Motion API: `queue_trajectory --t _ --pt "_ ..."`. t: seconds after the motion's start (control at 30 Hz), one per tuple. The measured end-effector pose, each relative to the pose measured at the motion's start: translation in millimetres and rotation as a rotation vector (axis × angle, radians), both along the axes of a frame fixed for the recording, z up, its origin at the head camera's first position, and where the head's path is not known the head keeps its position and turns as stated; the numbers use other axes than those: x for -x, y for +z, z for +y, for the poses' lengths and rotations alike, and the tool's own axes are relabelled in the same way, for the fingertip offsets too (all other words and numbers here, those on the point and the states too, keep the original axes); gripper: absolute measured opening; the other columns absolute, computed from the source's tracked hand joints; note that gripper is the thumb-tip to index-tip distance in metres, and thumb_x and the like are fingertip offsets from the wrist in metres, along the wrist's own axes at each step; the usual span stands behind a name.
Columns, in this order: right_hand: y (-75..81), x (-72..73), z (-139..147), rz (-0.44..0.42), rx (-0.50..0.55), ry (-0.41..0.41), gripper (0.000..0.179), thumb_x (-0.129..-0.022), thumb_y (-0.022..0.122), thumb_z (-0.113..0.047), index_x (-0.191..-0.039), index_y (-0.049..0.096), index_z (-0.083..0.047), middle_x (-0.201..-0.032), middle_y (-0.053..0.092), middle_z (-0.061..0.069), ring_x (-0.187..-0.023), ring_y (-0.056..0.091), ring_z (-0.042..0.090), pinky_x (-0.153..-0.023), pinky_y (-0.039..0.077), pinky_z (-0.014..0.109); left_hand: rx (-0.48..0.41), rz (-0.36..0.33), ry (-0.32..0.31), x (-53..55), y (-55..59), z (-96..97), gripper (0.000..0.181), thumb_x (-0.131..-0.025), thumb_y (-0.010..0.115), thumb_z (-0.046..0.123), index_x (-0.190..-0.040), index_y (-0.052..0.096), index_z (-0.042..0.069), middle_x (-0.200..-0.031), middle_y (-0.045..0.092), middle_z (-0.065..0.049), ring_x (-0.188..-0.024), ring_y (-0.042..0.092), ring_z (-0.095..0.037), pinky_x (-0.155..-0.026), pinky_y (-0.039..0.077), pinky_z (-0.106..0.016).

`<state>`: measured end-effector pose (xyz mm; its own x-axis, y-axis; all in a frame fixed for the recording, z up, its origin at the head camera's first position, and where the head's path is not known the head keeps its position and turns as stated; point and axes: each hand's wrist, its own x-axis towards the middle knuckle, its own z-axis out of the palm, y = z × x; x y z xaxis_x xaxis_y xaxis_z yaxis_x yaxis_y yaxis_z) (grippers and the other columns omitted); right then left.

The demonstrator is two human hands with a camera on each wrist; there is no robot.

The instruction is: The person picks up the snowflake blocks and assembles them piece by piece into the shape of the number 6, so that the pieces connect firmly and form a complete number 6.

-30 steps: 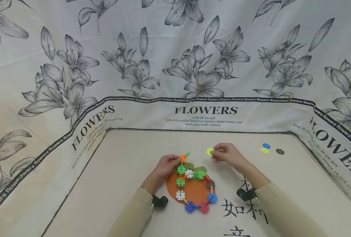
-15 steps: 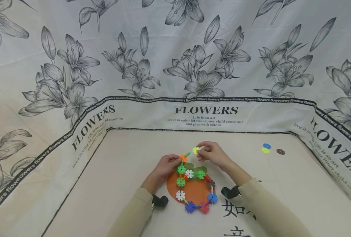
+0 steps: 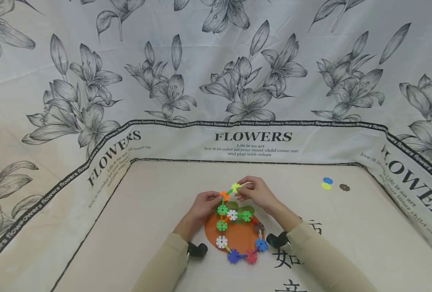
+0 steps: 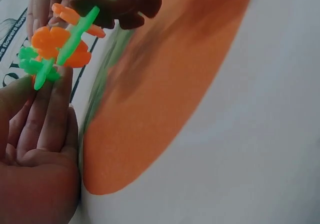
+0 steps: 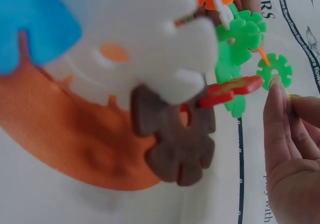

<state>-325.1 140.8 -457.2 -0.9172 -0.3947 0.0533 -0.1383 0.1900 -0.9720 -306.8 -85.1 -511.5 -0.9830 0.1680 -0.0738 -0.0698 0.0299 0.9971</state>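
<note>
A looped chain of interlocking snowflake discs, with a white disc, a blue disc and a red disc, is held over the table. My left hand pinches its upper end near the orange disc; the left wrist view shows thumb and fingers at green and orange discs. From the top sticks out a green disc. My right hand pinches a yellow disc right at that green one. In the right wrist view the yellow disc is mostly hidden by the fingers.
Loose blue, yellow and brown discs lie at the back right of the table. Beneath the chain the cloth has an orange printed fruit, with black characters to its right. A flower-printed curtain rises behind.
My right hand has moved left with the yellow disc, from apart to the green disc at the chain's top. My left hand and the chain have stayed nearly still.
</note>
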Motion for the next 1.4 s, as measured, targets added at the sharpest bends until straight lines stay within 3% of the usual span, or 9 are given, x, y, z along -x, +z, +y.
queue_trajectory --t 0.53,0.73,0.87,1.0,1.1,1.4 --pt "-9.0 2.1 -6 0.006 0.052 0.007 0.028 -0.100 0.061 0.000 -0.124 0.060 0.015 -0.098 0.072 0.031 -0.087 0.074 0.040 -0.086 0.055 0.059 -0.002 -0.017 0.078 -3.6 1.2 1.5 0.023 -0.099 0.068 0.014 -0.112 0.073 -0.005 -0.102 0.077 -0.014 -0.089 0.071 -0.013 -0.083 0.058 -0.028" --pt "-8.7 -0.4 -4 -0.012 0.034 -0.012 0.031 -0.102 0.060 -0.003 -0.128 0.060 0.013 -0.102 0.070 0.034 -0.091 0.073 0.042 -0.088 0.056 0.057 0.025 -0.011 0.067 -1.5 1.2 1.7 0.025 -0.099 0.068 0.017 -0.113 0.073 -0.004 -0.104 0.077 -0.014 -0.092 0.071 -0.014 -0.086 0.058 -0.030" --pt "-4.1 -6.1 4 -0.038 0.004 0.001 0.042 -0.103 0.060 -0.006 -0.140 0.050 0.011 -0.108 0.069 0.036 -0.094 0.073 0.041 -0.089 0.056 0.054 0.059 -0.024 0.057 -1.4 1.4 3.5 0.026 -0.100 0.068 0.020 -0.112 0.072 -0.002 -0.103 0.077 -0.012 -0.092 0.070 -0.013 -0.086 0.057 -0.030" --pt "1.0 -8.9 20 -0.001 -0.064 -0.009 0.050 -0.103 0.061 -0.011 -0.145 0.043 0.009 -0.110 0.069 0.033 -0.096 0.072 0.043 -0.087 0.058 0.050 0.055 -0.030 0.049 -1.9 0.0 3.5 0.025 -0.100 0.068 0.019 -0.112 0.072 -0.002 -0.101 0.077 -0.010 -0.090 0.070 -0.012 -0.085 0.057 -0.030" --pt "5.8 -8.7 44 0.042 -0.139 -0.053 0.049 -0.104 0.061 -0.015 -0.143 0.045 0.010 -0.110 0.071 0.031 -0.096 0.071 0.044 -0.085 0.059 0.048 0.034 -0.019 0.037 -1.9 -0.9 4.6 0.024 -0.100 0.068 0.018 -0.112 0.071 -0.003 -0.100 0.077 -0.010 -0.088 0.069 -0.012 -0.083 0.057 -0.029" --pt "11.3 -8.9 140 0.150 -0.389 -0.305 0.049 -0.106 0.057 -0.027 -0.141 0.049 0.007 -0.119 0.068 0.028 -0.101 0.070 0.039 -0.085 0.059 0.045 0.053 -0.013 0.028 -3.8 3.4 3.2 0.026 -0.100 0.068 0.018 -0.115 0.071 -0.002 -0.101 0.077 -0.010 -0.088 0.069 -0.011 -0.085 0.057 -0.029"
